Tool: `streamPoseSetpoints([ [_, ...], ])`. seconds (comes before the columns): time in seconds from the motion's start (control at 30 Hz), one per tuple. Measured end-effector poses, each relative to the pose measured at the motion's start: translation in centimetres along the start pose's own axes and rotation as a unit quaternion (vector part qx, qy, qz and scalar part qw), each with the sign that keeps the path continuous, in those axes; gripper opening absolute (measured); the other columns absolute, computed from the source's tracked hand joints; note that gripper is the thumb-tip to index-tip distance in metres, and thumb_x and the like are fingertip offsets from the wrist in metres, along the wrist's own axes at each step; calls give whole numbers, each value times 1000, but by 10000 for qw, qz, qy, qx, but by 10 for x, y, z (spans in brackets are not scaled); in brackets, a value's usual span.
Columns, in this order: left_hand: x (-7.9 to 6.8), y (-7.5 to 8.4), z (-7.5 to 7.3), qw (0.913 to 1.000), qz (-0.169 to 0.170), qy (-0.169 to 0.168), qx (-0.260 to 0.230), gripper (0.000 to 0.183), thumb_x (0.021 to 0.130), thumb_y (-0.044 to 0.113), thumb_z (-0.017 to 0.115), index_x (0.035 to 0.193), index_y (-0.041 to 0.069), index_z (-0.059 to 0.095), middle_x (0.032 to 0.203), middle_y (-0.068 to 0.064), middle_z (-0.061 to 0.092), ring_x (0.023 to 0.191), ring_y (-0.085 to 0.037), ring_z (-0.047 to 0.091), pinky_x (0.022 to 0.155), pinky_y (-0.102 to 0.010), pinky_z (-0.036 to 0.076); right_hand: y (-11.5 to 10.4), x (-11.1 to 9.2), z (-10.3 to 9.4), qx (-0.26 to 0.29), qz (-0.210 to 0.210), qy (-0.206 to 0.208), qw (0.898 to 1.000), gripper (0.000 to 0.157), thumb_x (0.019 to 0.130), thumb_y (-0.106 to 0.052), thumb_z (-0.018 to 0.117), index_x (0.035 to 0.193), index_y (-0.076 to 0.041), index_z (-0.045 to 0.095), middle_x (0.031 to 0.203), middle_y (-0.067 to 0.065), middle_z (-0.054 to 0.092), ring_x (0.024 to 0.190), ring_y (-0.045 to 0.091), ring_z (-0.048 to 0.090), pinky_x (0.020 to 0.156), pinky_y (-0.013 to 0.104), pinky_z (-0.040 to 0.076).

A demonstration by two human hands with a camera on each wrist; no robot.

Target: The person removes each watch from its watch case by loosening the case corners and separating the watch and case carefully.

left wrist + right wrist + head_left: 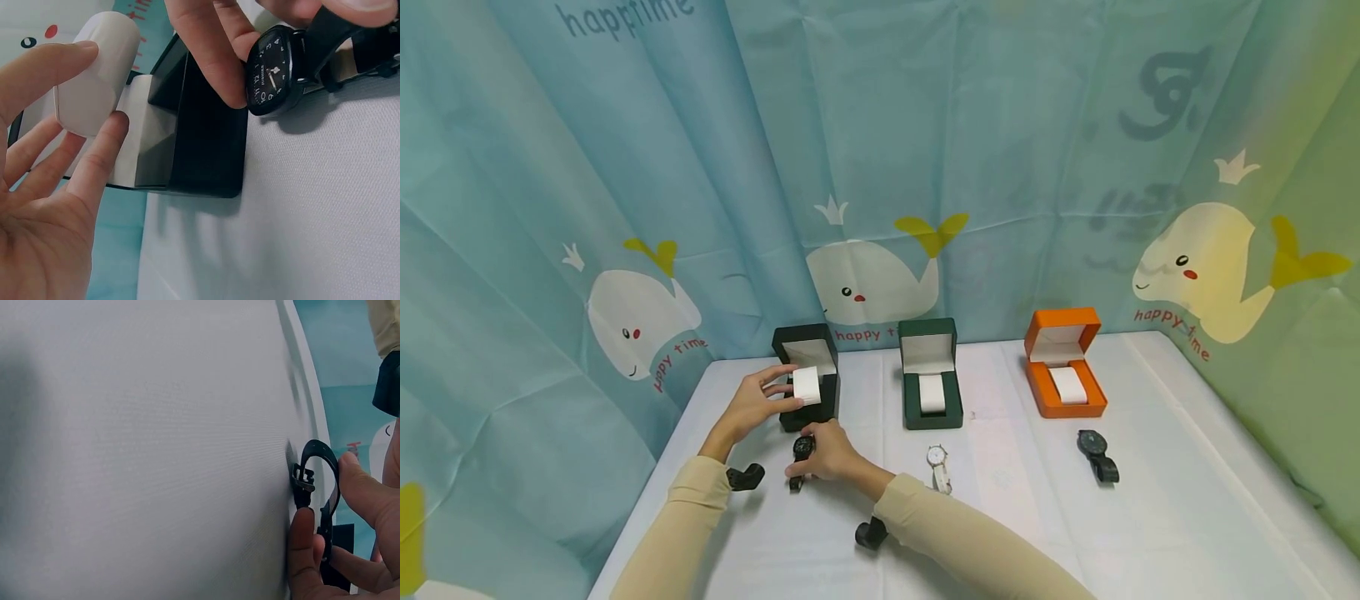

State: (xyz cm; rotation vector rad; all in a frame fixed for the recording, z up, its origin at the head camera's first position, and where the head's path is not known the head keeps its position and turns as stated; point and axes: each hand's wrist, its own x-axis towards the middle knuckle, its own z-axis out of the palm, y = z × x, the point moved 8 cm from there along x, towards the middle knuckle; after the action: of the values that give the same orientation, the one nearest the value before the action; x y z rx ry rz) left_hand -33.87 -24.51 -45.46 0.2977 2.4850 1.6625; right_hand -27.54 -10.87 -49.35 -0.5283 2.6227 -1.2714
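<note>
My left hand (752,407) pinches a white watch cushion (807,386) between thumb and fingers, in front of the raised lid of a black watch box (212,150). In the left wrist view the cushion is a smooth rounded roll, tilted. Just in front of this box, my right hand (833,452) grips a black watch (275,72) with a dark dial and pale numerals. Its strap forms a loop, and the buckle (304,481) shows between thumb and fingers in the right wrist view.
To the right stand an open green watch box (953,410) and an open orange one (1047,398), each with a white cushion inside. Before them lie a white-strapped watch (937,456) and another black watch (1094,444). A whale-print curtain (1000,167) hangs behind the table.
</note>
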Motion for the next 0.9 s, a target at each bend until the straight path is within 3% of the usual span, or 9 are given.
streamPoseSetpoints([
  [0.17, 2, -1, 1, 10000, -46, 3, 79, 72, 87, 10, 83, 150, 4, 49, 158, -19, 41, 132, -41, 55, 96, -40, 55, 0, 0, 0, 87, 85, -100, 9999, 65, 76, -31, 94, 126, 2, 68, 125, 24, 58, 111, 27, 53, 90, 34, 50],
  [0.47, 0, 2, 3, 9999, -101, -37, -47, 72, 85, 10, 84, 149, 6, 51, 156, -18, 44, 132, -40, 55, 96, -40, 56, 1, -2, 0, 353, 240, -297, 9986, 63, 85, -33, 86, 133, 1, 64, 134, 29, 53, 97, 25, 57, 79, 31, 51],
  [0.9, 0, 1, 1, 10000, -84, -46, 5, 73, 87, 12, 84, 150, 4, 49, 157, -20, 42, 132, -41, 54, 97, -43, 55, 0, -3, -1, 147, 143, -189, 9996, 63, 86, -36, 84, 134, -2, 64, 137, 25, 57, 125, 33, 53, 97, 45, 50],
])
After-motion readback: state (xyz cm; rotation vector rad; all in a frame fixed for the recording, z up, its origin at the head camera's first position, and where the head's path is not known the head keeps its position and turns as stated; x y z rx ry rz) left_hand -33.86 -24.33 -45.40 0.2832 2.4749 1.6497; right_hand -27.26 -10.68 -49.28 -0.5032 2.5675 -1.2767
